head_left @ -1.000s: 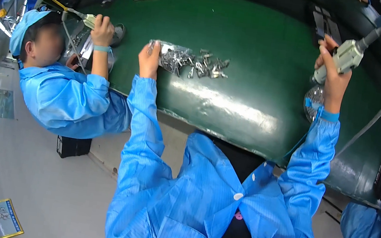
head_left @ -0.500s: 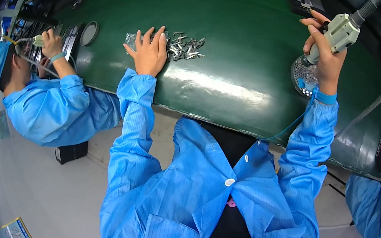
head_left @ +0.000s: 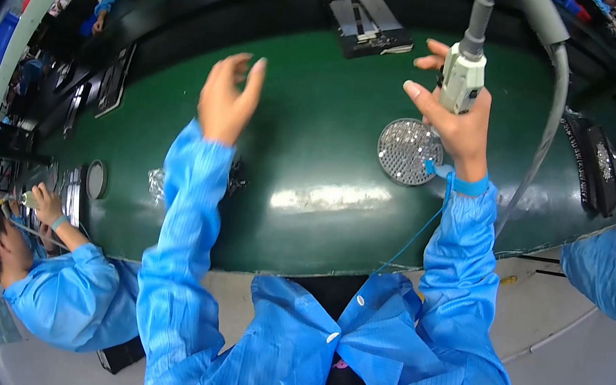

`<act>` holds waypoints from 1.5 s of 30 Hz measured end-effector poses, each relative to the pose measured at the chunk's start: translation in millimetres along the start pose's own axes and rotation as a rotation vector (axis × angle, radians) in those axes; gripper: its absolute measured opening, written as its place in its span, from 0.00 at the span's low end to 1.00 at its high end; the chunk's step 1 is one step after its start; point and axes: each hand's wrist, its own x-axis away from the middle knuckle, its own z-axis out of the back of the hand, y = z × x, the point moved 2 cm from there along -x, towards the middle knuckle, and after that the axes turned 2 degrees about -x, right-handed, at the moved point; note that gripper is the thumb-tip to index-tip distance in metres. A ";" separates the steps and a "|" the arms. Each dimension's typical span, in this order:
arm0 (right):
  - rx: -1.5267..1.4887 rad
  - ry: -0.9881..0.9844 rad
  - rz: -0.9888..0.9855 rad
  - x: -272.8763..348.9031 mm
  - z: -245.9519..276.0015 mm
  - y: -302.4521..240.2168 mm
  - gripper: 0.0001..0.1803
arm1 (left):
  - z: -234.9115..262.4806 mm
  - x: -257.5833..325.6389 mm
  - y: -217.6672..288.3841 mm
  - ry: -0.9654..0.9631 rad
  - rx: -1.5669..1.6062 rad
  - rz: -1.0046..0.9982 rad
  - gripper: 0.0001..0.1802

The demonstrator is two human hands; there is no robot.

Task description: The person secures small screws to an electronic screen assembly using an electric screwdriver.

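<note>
My left hand (head_left: pixel 230 99) is raised over the green table (head_left: pixel 307 145), its fingers and thumb apart with nothing held. Beneath its forearm, a few of the small dark metal pieces (head_left: pixel 237 181) show; the sleeve hides the others. A clear plastic bag (head_left: pixel 157 185) lies at the sleeve's left. My right hand (head_left: pixel 464 132) is wrapped around a pale electric screwdriver (head_left: pixel 462 84) whose thick grey cable rises from its top. Its tip is hidden behind the hand. Just left of that hand lies a round, dimpled screw tray (head_left: pixel 404 173) holding shiny bits. A blue strap circles my right wrist.
Across the table's far side rests a flat dark panel (head_left: pixel 363 23) with grey sections. A hanging grey cable (head_left: pixel 550 124) runs down past my right forearm. A co-worker (head_left: pixel 73 293) sits at left beside a round dish (head_left: pixel 96 179); another person's blue sleeve (head_left: pixel 604 273) is at right.
My view has turned toward the far side, bringing the dark panel in. My left hand has lifted off the metal pieces and reached farther forward. The screwdriver has moved left, still in my right hand.
</note>
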 end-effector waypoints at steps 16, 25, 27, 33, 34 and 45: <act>0.071 0.391 -0.158 4.8 38.6 27.7 0.10 | -317.7 -206.4 -56.3 -0.519 0.338 0.748 0.34; -0.018 0.290 -0.002 -2.0 23.9 51.9 0.09 | -115.4 -93.3 13.7 -0.154 0.857 0.329 0.44; -0.019 0.248 -0.086 -0.8 19.3 28.7 0.09 | -41.1 -22.0 26.7 -0.187 0.876 0.388 0.42; -0.037 0.200 -0.093 -0.1 2.0 33.2 0.07 | 15.7 186.1 26.3 -0.228 0.859 0.684 0.40; -0.028 0.221 -0.099 2.6 -2.0 30.0 0.07 | 12.3 201.8 27.9 -0.215 0.815 0.604 0.40; 0.002 0.072 -0.038 9.8 2.0 34.1 0.08 | 11.3 230.9 61.0 -0.017 -0.014 0.258 0.22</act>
